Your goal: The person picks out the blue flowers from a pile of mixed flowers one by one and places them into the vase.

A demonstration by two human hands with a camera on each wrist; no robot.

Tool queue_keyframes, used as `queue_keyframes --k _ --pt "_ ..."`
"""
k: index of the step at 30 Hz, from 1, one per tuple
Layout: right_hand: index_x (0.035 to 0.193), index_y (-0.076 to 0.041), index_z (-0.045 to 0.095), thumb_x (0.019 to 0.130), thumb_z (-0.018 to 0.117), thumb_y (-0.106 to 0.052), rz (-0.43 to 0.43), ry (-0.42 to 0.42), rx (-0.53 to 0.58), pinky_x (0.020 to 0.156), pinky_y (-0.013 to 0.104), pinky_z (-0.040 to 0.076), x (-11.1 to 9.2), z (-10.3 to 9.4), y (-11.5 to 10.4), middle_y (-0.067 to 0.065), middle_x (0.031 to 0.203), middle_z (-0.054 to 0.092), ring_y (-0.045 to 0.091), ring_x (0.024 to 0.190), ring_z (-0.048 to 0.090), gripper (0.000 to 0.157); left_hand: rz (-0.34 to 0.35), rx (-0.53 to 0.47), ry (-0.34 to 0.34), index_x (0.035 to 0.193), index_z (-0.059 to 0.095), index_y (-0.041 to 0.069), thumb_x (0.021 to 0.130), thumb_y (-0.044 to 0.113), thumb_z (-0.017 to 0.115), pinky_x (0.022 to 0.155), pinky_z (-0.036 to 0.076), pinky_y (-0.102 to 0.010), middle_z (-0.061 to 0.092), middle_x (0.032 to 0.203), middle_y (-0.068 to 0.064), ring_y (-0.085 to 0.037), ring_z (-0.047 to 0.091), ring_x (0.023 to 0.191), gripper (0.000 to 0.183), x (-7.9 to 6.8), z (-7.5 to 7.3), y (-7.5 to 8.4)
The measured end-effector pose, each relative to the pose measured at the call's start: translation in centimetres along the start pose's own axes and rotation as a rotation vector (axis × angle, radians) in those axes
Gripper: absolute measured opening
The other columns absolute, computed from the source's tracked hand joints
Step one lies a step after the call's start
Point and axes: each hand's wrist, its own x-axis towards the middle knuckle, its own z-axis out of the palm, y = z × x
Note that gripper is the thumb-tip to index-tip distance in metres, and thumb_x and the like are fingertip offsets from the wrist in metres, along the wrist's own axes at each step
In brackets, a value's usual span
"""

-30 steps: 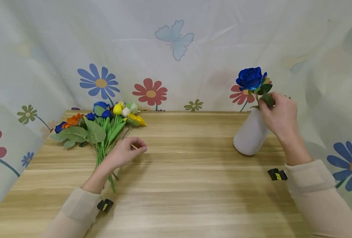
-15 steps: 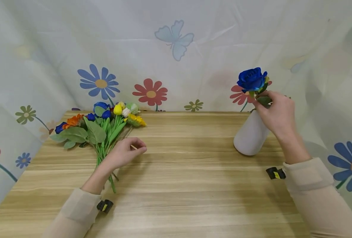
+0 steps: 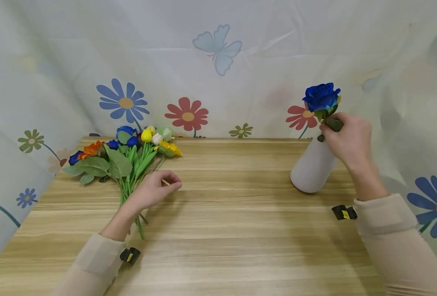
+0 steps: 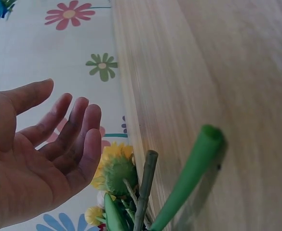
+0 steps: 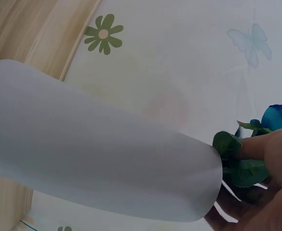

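Observation:
At the right of the head view, my right hand (image 3: 351, 139) pinches a blue rose (image 3: 322, 97) just below its bloom, around the leafy stem. The stem goes down to the mouth of a white vase (image 3: 312, 168), and the lower stem is hidden. Dark green leaves (image 5: 247, 172) sit between my fingers and the vase rim in the right wrist view. My left hand (image 3: 153, 190) hangs loosely curled above the stems of a bunch of artificial flowers (image 3: 118, 160), holding nothing. In the left wrist view a green stem (image 4: 191, 178) lies beside that hand.
The flowers lie on the left of a wooden table (image 3: 218, 213), with orange, yellow, white and blue blooms. A printed curtain (image 3: 263, 61) hangs behind the table and at both sides. Black cameras (image 3: 130, 255) sit at the cuffs.
My right hand and the blue rose have first shifted slightly left, then right, with the bloom now further right. The vase has barely moved. My left hand stays in place.

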Motion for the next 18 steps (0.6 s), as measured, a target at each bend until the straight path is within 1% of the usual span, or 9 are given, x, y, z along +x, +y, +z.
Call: queue_keyframes --k 1,3,8,12,16,18 --pt "0.1 0.009 0.072 0.097 0.066 -0.018 0.01 -0.009 -0.006 0.057 0.041 0.045 0.0 -0.1 0.1 0.031 0.094 0.071 0.049 0.082 0.064 0.028 0.0 0.0 0.0 0.11 0.071 0.009 0.102 0.026 0.067 0.077 0.052 -0.038 0.068 0.105 -0.004 -0.02 0.063 0.088 0.019 0.0 0.0 0.0" --pt "0.099 0.009 0.072 0.097 0.064 -0.019 0.029 -0.027 -0.014 0.056 0.039 0.044 0.0 -0.2 0.4 0.031 0.094 0.07 0.048 0.083 0.062 0.029 0.002 -0.001 -0.001 0.109 0.071 0.009 0.102 0.025 0.067 0.078 0.052 -0.038 0.068 0.105 -0.004 -0.02 0.063 0.088 0.018 0.0 0.0 0.1" --pt "0.098 0.007 0.072 0.097 0.063 -0.023 0.069 -0.067 -0.017 0.06 0.044 0.044 0.0 -0.5 0.8 0.03 0.095 0.07 0.047 0.087 0.061 0.031 0.005 0.004 -0.002 0.11 0.071 0.01 0.102 0.026 0.067 0.079 0.052 -0.039 0.068 0.105 -0.004 -0.02 0.063 0.089 0.018 0.0 -0.1 0.1" --pt "0.097 0.009 0.072 0.097 0.065 -0.023 0.095 -0.111 -0.014 0.063 0.045 0.043 0.0 -0.6 1.2 0.031 0.097 0.07 0.046 0.089 0.06 0.033 0.007 0.008 -0.005 0.11 0.071 0.01 0.102 0.026 0.067 0.079 0.052 -0.039 0.068 0.105 -0.004 -0.02 0.063 0.089 0.019 0.0 -0.1 0.1" --pt "0.098 0.01 0.073 0.097 0.065 -0.024 0.094 -0.127 -0.005 0.063 0.044 0.044 0.0 -0.6 1.7 0.031 0.1 0.069 0.045 0.09 0.06 0.036 0.008 0.008 -0.008 0.109 0.071 0.01 0.102 0.026 0.067 0.079 0.052 -0.039 0.068 0.105 -0.004 -0.02 0.063 0.089 0.018 0.1 0.0 0.1" --pt "0.098 0.01 0.073 0.097 0.064 -0.025 0.083 -0.124 0.001 0.061 0.042 0.044 0.0 -0.6 1.8 0.031 0.1 0.069 0.044 0.089 0.06 0.037 0.009 0.007 -0.007 0.109 0.072 0.01 0.102 0.026 0.067 0.078 0.052 -0.039 0.069 0.105 -0.004 -0.02 0.063 0.089 0.018 0.1 0.0 0.0"
